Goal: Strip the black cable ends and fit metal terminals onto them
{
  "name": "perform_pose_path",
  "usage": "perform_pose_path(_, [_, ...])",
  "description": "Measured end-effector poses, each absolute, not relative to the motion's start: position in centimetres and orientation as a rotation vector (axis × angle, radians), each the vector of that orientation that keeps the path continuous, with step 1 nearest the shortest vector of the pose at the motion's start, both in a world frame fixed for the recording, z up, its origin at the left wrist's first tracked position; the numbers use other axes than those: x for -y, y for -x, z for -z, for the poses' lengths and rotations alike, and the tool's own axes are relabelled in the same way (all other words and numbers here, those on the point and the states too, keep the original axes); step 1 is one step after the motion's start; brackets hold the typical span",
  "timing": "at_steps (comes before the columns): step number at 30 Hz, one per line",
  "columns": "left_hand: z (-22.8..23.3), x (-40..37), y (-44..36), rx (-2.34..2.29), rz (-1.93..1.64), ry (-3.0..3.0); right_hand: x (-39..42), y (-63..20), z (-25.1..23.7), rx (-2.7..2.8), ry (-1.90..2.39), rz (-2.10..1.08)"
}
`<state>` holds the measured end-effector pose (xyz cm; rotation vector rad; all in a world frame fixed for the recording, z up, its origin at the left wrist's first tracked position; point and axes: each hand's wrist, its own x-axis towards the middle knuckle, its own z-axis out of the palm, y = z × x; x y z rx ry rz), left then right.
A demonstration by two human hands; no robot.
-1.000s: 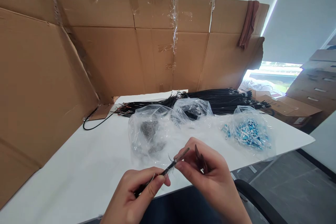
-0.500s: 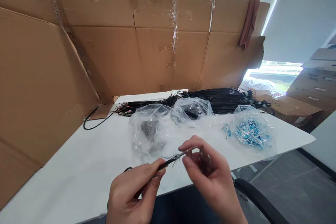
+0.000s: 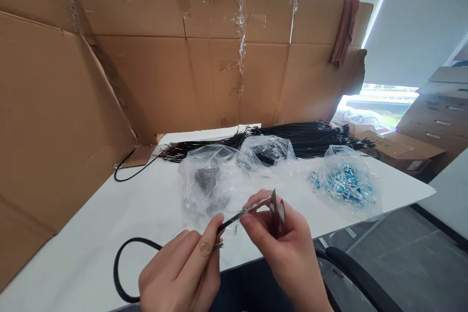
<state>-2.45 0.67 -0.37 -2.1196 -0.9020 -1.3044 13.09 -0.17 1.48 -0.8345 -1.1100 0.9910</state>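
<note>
My left hand (image 3: 186, 265) is closed round a black cable (image 3: 230, 223), whose length loops out to the left over the table edge. Thin coloured wires (image 3: 218, 244) poke out beside its fingers. Bare, silvery wire strands (image 3: 261, 203) fan from the cable's upper end. Thumb and forefinger of my right hand (image 3: 276, 234) pinch these strands. Tucked in the same hand are small snips (image 3: 277, 212) with two pointed metal blades standing apart; their handles are hidden by the palm.
On the white table (image 3: 91, 239) lie a clear bag with dark grey bits (image 3: 207, 180), a bag of blue-and-silver small parts (image 3: 349, 183) and bundles of black cables (image 3: 307, 139). Cardboard walls (image 3: 153, 83) rise behind and left. A chair armrest (image 3: 358, 273) is at lower right.
My right thumb and forefinger have closed on the strands, and the snips' blades have turned upward. My left hand has shifted down and left, bringing the cable loop and coloured wires into sight.
</note>
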Motion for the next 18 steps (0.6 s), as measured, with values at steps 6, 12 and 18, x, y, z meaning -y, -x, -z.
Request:
perform_pose_path(6, [0.86, -1.17, 2.26, 0.959, 1.386, 2.217, -0.34, -13.49, -1.05, 1.137, 0.893, -1.005])
perform_pose_path(12, [0.92, -1.32, 1.92, 1.016, 1.522, 2.293, -0.26, -13.52, -0.68, 1.17, 0.907, -0.898])
perform_pose_path(18, [0.63, -1.07, 1.98, 1.185, 1.698, 2.398, -0.03, -13.44, -0.55, 1.266, 0.936, -0.743])
